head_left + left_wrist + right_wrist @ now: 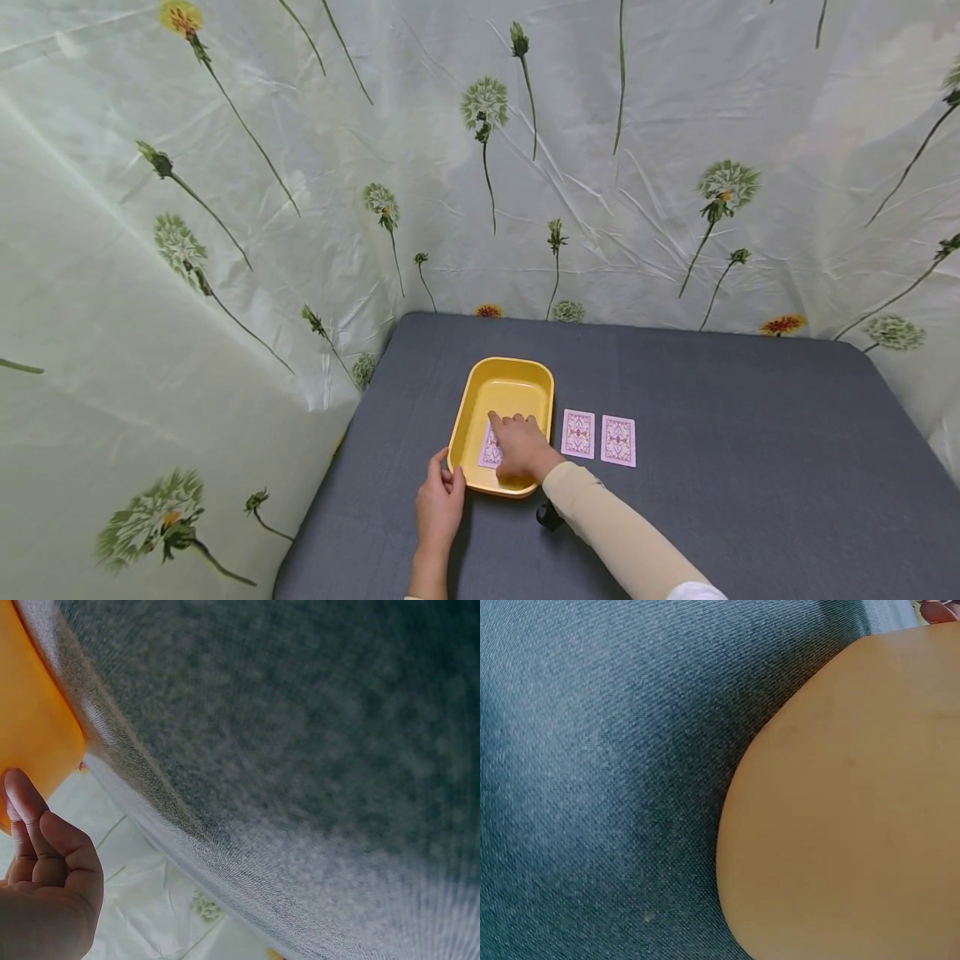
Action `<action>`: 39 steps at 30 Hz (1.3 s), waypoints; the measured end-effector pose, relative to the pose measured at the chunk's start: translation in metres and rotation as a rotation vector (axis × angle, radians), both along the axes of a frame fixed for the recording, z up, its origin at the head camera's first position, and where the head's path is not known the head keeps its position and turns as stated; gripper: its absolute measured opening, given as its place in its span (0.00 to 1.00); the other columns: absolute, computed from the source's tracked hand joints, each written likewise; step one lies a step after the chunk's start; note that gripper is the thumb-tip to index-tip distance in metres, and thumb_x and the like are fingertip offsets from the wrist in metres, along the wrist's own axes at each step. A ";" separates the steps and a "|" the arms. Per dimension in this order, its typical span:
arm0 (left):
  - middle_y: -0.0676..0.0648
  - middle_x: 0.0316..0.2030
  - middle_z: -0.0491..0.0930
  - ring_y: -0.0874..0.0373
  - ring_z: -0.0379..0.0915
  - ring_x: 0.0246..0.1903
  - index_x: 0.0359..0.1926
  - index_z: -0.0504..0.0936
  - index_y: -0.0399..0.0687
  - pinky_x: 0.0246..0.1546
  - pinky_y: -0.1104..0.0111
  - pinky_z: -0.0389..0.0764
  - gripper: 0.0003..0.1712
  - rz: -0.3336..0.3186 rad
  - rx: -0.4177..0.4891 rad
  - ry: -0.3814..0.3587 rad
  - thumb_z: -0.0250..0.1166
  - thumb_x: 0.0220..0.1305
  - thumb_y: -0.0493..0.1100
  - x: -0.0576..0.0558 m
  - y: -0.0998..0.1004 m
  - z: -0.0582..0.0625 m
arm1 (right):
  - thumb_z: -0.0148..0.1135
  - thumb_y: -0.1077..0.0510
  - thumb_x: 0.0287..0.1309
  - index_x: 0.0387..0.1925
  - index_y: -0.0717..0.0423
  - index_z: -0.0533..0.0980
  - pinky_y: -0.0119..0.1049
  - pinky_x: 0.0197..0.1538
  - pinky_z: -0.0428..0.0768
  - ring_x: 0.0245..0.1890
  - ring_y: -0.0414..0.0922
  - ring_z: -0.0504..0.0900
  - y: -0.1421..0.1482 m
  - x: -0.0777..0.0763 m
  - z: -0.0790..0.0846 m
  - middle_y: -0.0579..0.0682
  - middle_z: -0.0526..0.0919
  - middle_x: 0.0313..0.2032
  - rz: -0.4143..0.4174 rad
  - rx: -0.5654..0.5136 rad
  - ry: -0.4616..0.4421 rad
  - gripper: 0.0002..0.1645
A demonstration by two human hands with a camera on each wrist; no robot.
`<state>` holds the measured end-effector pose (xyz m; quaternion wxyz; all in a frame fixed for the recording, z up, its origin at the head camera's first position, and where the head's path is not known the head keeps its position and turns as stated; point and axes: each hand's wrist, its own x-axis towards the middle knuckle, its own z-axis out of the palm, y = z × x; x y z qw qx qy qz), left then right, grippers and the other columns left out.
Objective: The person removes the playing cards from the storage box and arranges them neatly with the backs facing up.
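A yellow tray sits on the grey surface in the head view. My left hand grips its near-left rim, and the left wrist view has the fingers of that hand against the tray's orange-looking wall. Inside the tray, a pink-patterned playing card lies back up. My right hand reaches in over the near-right rim and covers part of the card. Whether it pinches the card is hidden. The right wrist view holds mostly the tray's outer side.
Two more playing cards, one nearer and one farther right, lie back up beside the tray. A grey cloth-covered table carries everything. Flower-printed sheeting hangs behind and to the left. Under my right wrist is a small black object.
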<state>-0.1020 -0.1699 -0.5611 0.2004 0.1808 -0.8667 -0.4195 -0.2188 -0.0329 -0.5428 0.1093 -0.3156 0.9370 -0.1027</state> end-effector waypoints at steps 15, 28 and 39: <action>0.56 0.20 0.69 0.66 0.62 0.18 0.53 0.77 0.38 0.21 0.67 0.65 0.19 0.001 -0.033 0.060 0.64 0.60 0.35 -0.001 0.002 -0.001 | 0.80 0.43 0.33 0.70 0.56 0.59 0.52 0.62 0.62 0.56 0.56 0.73 0.013 -0.003 0.012 0.54 0.80 0.54 0.009 -0.079 0.025 0.63; 0.56 0.20 0.70 0.66 0.63 0.18 0.54 0.77 0.38 0.22 0.67 0.66 0.19 0.015 -0.017 0.028 0.63 0.61 0.36 0.000 0.003 0.000 | 0.78 0.39 0.32 0.58 0.52 0.73 0.50 0.52 0.69 0.48 0.51 0.77 0.023 -0.006 0.026 0.50 0.81 0.48 0.052 -0.056 0.117 0.49; 0.55 0.21 0.70 0.64 0.64 0.19 0.55 0.76 0.37 0.21 0.68 0.66 0.20 0.004 -0.005 0.021 0.63 0.62 0.35 0.000 0.002 -0.001 | 0.77 0.38 0.33 0.48 0.50 0.77 0.50 0.46 0.69 0.46 0.50 0.77 0.044 -0.015 0.044 0.47 0.79 0.41 0.080 -0.103 0.207 0.38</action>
